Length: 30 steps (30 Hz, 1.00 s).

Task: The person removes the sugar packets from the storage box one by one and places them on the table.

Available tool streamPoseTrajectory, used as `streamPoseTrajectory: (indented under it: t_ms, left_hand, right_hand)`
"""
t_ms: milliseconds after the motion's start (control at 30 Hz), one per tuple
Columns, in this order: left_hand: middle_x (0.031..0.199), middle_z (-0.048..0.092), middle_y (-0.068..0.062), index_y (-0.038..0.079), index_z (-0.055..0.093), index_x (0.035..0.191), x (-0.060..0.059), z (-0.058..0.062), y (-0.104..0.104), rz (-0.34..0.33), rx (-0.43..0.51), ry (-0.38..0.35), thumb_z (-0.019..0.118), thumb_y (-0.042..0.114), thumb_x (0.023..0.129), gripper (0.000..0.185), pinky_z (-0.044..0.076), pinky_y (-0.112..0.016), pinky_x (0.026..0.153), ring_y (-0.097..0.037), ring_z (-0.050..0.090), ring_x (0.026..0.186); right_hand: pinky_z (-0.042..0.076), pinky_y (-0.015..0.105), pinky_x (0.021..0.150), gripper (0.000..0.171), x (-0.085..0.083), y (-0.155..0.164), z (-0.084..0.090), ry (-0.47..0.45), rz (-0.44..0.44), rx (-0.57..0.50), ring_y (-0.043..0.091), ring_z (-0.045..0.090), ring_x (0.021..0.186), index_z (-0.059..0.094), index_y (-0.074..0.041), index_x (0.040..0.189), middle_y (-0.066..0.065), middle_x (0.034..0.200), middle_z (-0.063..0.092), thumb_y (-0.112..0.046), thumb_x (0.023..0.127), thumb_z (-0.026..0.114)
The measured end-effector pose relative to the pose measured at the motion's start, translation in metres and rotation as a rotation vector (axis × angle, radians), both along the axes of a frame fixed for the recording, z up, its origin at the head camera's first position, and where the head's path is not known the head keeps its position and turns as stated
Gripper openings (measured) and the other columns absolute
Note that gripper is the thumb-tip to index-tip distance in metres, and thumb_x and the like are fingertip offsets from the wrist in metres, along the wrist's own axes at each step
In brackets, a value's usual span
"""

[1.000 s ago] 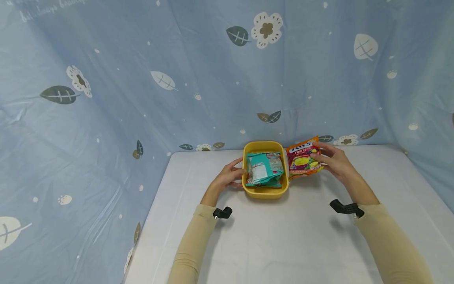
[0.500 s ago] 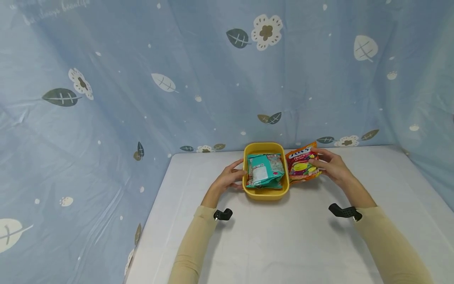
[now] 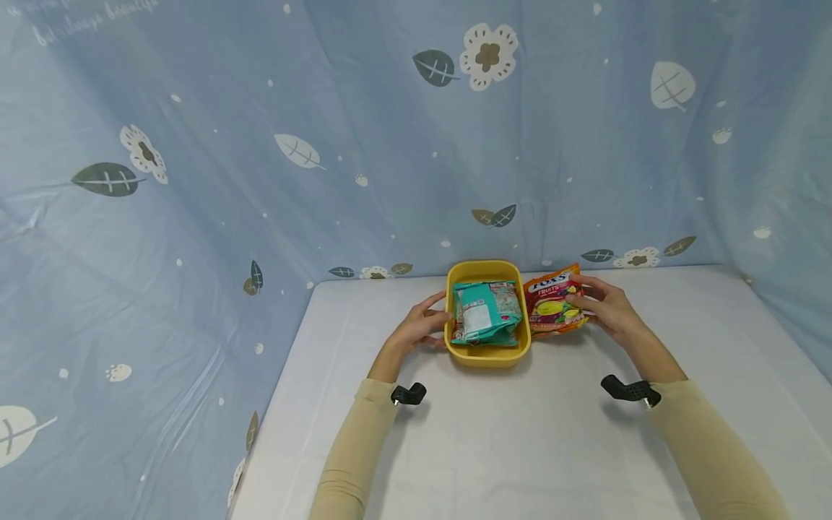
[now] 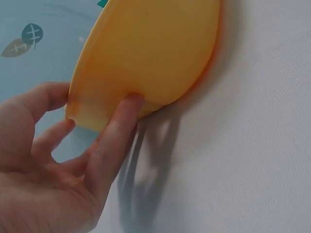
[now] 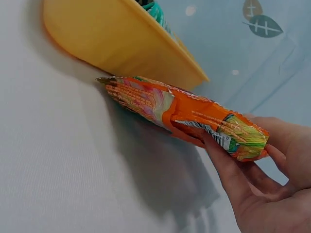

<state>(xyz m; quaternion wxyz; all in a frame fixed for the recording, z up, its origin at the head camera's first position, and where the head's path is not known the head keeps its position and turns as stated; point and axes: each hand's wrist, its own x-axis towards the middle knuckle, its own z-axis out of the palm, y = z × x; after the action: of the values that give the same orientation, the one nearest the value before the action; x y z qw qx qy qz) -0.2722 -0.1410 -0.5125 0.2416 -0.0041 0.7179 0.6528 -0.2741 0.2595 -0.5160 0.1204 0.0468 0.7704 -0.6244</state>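
The scene is seen by the head camera from above and behind, facing forward and down over the white worktop (image 3: 520, 448), from some distance. The yellow tub (image 3: 487, 355) is seen by the left wrist camera very near, from its left side and low. The same tub (image 5: 112, 46) is viewed by the right wrist camera from its right side, also close. The tub and worktop are shared by all three views.
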Motion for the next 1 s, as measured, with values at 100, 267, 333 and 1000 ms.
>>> streamPoseTrajectory:
  t_ms: [100, 267, 333, 1000]
  left_hand:
    - [0.128, 0.059, -0.015, 0.039, 0.039, 0.149, -0.001, 0.0, 0.0, 0.008, 0.003, -0.003, 0.066, 0.021, 0.094, 0.064, 0.062, -0.047, 0.077, -0.029, 0.068, 0.107]
    - [0.13, 0.058, -0.016, 0.038, 0.039, 0.149, -0.002, -0.001, 0.0, 0.007, 0.011, -0.001, 0.065, 0.021, 0.094, 0.063, 0.063, -0.047, 0.075, -0.029, 0.068, 0.107]
    - [0.131, 0.058, -0.016, 0.039, 0.039, 0.149, -0.002, -0.002, 0.0, 0.005, 0.011, -0.004, 0.065, 0.021, 0.095, 0.063, 0.063, -0.047, 0.076, -0.03, 0.067, 0.109]
    - [0.133, 0.057, -0.017, 0.039, 0.039, 0.149, 0.001, -0.001, 0.0, 0.001, 0.012, 0.001, 0.066, 0.021, 0.095, 0.063, 0.064, -0.044, 0.074, -0.031, 0.067, 0.11]
  right_hand:
    - [0.057, 0.013, 0.077, 0.074, 0.001, 0.0, 0.0, 0.007, -0.002, 0.018, 0.034, 0.039, 0.133, 0.031, -0.025, 0.155, 0.02, 0.162, 0.02, -0.042, 0.092, 0.066]
    - [0.054, 0.011, 0.075, 0.074, 0.002, 0.002, -0.003, 0.016, -0.005, 0.051, 0.037, 0.037, 0.136, 0.031, -0.023, 0.155, 0.02, 0.161, 0.022, -0.044, 0.092, 0.065]
    - [0.054, 0.011, 0.075, 0.075, 0.002, 0.004, -0.005, 0.012, -0.01, 0.057, 0.038, 0.036, 0.137, 0.031, -0.023, 0.155, 0.021, 0.161, 0.022, -0.044, 0.092, 0.065]
    - [0.036, 0.06, 0.115, 0.075, 0.002, 0.007, -0.022, -0.001, -0.043, 0.135, 0.045, 0.028, 0.142, 0.033, -0.017, 0.154, 0.025, 0.161, 0.02, -0.046, 0.093, 0.064]
